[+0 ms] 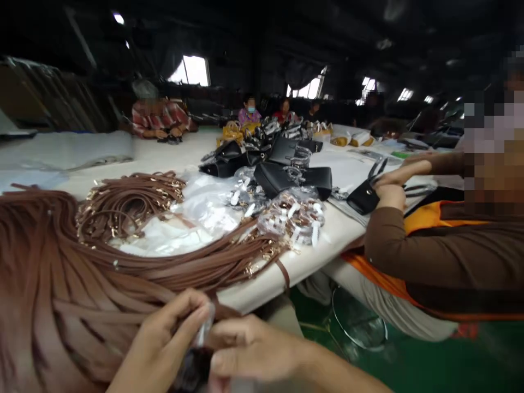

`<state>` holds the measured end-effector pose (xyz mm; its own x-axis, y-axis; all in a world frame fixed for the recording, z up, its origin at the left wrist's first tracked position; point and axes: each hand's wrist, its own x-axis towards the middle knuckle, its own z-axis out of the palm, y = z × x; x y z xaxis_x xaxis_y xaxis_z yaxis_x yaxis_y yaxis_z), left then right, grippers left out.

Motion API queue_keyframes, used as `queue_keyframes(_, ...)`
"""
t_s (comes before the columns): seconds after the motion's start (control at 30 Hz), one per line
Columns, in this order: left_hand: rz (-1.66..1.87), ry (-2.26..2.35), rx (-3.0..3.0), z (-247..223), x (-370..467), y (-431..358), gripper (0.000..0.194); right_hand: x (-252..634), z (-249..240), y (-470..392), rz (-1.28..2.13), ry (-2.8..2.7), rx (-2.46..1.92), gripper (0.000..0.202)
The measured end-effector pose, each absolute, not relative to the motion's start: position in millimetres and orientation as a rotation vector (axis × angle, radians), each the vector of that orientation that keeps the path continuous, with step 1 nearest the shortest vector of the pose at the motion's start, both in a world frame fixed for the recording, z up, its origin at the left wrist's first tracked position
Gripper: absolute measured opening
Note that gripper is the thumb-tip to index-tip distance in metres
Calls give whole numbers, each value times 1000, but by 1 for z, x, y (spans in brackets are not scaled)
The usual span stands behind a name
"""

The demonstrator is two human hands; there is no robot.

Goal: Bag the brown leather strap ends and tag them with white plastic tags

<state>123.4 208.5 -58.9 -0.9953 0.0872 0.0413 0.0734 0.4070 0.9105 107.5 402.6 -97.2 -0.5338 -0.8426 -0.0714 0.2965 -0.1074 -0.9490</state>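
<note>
At the bottom of the head view, my left hand (167, 338) pinches the edge of a clear plastic bag (206, 325) between thumb and forefinger. My right hand (262, 352) is closed beside it, its fingers curled at the bag's other side; what they grip is partly hidden. Something dark (192, 368), too blurred to make out, shows between and below both hands. Just past my hands lies a large pile of brown straps (61, 305) with gold clasps, and a coiled bundle of straps (131, 204) sits farther back.
Clear plastic bags (213, 202), wrapped brown coils (292, 215) and black handbags (286, 177) cover the table (257, 292). At right, a person in brown sleeves (429, 256) handles a black bag (363, 197). More people sit at the far side. A wire hoop (360, 346) is below the table.
</note>
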Motion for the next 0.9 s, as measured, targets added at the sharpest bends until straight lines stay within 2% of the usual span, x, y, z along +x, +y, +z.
queue_keyframes(0.1,1647,2248,116,-87,143,231,40,149,-131,437,-1974,1263,-375,50)
queue_keyframes(0.27,1636,1930,-5,-142,168,255,39,189,-157,478,-2060,1183,-115,46)
queue_keyframes(0.37,1542,2126,141,-157,177,260,34,203,-172,479,-2087,1213,-77,47)
queue_keyframes(0.5,1377,2704,695,-151,203,275,10,221,-191,466,-2146,1224,-109,62)
queue_keyframes(0.6,1268,2837,1014,-144,234,294,19,239,-198,463,-2233,1278,20,47)
queue_keyframes(0.73,1544,2469,1062,-154,260,309,19,258,-185,494,-2191,1553,146,29)
queue_keyframes(0.83,1790,2117,423,-175,262,311,24,261,-161,530,-2198,1683,0,22)
queue_keyframes(0.9,1956,1546,-7,-190,255,318,39,262,-145,550,-2183,1702,-152,26)
